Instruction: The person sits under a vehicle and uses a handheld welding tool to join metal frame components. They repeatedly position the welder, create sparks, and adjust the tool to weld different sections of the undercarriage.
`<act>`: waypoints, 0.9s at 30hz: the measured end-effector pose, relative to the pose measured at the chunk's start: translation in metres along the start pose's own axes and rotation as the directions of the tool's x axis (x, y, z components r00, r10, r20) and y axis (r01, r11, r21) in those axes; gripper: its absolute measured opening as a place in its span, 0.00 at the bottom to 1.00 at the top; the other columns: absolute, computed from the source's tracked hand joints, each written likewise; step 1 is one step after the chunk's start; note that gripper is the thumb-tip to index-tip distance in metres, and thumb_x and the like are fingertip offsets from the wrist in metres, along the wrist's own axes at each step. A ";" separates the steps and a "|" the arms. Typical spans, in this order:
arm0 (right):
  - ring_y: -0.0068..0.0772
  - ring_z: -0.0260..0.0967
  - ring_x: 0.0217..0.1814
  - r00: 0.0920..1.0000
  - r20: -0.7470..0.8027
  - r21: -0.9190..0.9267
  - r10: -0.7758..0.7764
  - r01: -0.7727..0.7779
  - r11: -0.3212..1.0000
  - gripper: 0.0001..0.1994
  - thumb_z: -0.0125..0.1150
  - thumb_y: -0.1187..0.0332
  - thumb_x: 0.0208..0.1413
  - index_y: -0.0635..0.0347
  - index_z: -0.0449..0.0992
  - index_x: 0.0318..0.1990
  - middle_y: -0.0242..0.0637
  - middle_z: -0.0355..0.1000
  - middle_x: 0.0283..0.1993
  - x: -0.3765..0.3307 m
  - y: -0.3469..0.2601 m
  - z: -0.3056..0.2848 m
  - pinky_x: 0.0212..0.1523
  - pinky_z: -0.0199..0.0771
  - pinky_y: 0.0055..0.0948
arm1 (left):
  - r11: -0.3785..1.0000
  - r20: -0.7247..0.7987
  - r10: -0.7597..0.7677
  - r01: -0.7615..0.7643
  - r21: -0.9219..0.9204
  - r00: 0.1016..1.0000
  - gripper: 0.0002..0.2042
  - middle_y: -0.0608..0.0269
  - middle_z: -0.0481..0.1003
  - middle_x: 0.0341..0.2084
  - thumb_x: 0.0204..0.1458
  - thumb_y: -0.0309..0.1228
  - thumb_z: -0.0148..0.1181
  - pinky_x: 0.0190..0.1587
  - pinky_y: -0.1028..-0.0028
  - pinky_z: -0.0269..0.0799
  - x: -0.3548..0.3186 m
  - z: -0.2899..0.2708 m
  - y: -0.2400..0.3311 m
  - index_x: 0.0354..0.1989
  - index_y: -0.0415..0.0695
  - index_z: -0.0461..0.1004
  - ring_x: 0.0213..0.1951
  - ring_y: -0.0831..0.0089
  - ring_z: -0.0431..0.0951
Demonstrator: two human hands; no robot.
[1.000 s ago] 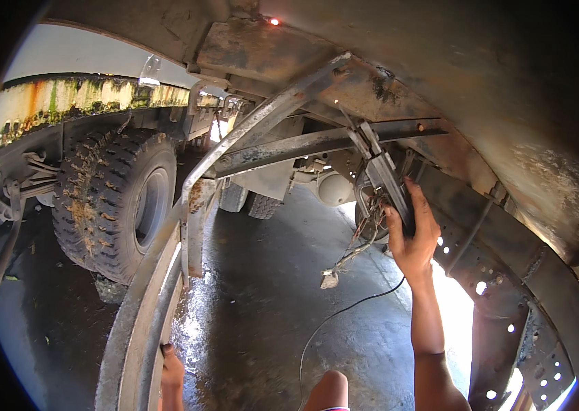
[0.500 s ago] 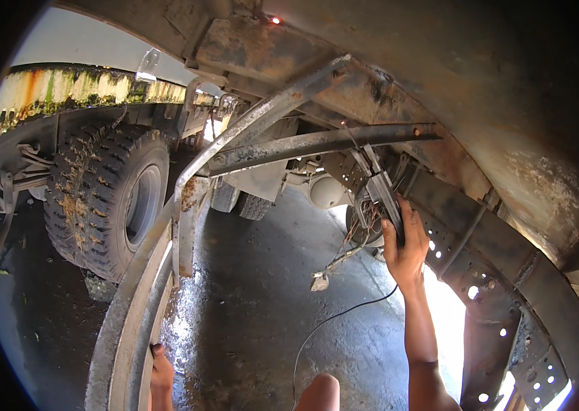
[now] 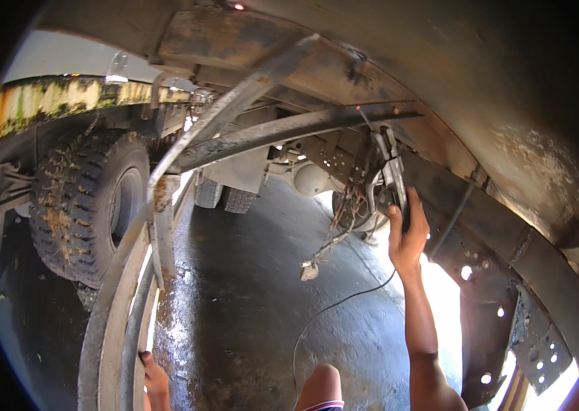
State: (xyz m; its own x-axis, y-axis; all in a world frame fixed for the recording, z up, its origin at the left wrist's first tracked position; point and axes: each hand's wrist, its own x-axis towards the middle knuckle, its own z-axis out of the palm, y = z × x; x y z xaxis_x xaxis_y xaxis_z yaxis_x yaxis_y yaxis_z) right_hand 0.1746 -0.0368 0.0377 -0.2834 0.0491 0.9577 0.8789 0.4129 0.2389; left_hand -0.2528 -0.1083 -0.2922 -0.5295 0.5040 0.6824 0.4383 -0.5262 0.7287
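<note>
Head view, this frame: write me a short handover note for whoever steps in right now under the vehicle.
Right hand: raised, gripping a dark handheld tool pressed up against the bracket beneath the rusty underbody.
Left hand: low, holding the curved metal bar at the frame's bottom.
Loose wires dangle beside the tool; a thin black cable trails down towards the wet floor.
Done: tool is in place at the bracket.
Left: cannot tell how far the work has got; wires hang loose.

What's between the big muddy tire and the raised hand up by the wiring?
In the head view, curved metal bars and wet floor separate the tire from the right hand.
</note>
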 end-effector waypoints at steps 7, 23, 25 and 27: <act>0.19 0.66 0.34 0.924 -0.069 0.237 0.376 -0.351 0.906 0.23 0.56 0.66 0.70 0.73 0.65 0.66 0.36 0.72 0.43 -0.033 0.048 0.011 0.33 0.66 0.20 | 0.997 -0.019 0.051 -0.051 -0.053 0.999 0.35 0.40 0.61 0.68 0.70 0.52 0.41 0.69 0.51 0.63 0.010 -0.003 -0.037 0.73 0.31 0.55 0.67 0.45 0.65; 0.13 0.58 0.22 0.731 -0.066 0.758 0.679 -0.406 0.510 0.29 0.60 0.58 0.70 0.65 0.60 0.70 0.27 0.69 0.30 -0.012 0.061 0.028 0.19 0.53 0.18 | 0.835 -0.095 -0.492 0.438 -0.333 0.865 0.23 0.44 0.70 0.58 0.66 0.37 0.53 0.52 0.63 0.78 -0.030 0.062 0.042 0.66 0.40 0.66 0.51 0.55 0.77; 0.13 0.57 0.21 0.714 -0.083 0.746 0.696 -0.418 0.519 0.29 0.60 0.58 0.70 0.65 0.61 0.69 0.26 0.68 0.28 -0.009 0.066 0.027 0.18 0.52 0.18 | 0.785 -0.043 -0.549 0.497 -0.369 0.835 0.22 0.44 0.71 0.57 0.65 0.35 0.55 0.50 0.65 0.80 -0.046 0.074 0.045 0.66 0.41 0.68 0.49 0.56 0.79; 0.16 0.62 0.25 0.720 -0.071 0.764 0.690 -0.406 0.502 0.31 0.63 0.57 0.68 0.64 0.61 0.71 0.31 0.71 0.33 -0.004 0.075 0.027 0.19 0.58 0.19 | 0.744 -0.011 -0.588 0.537 -0.398 0.808 0.21 0.45 0.73 0.56 0.65 0.33 0.56 0.48 0.66 0.82 -0.060 0.082 0.040 0.65 0.42 0.69 0.47 0.58 0.80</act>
State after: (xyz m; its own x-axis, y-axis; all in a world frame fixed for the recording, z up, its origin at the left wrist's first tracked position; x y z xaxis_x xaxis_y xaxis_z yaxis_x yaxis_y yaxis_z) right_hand 0.2311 0.0186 0.0473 0.4301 0.2554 0.8659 0.2631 0.8821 -0.3909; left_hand -0.1445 -0.1034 -0.2994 -0.6936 0.7099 0.1223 -0.2468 -0.3936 0.8855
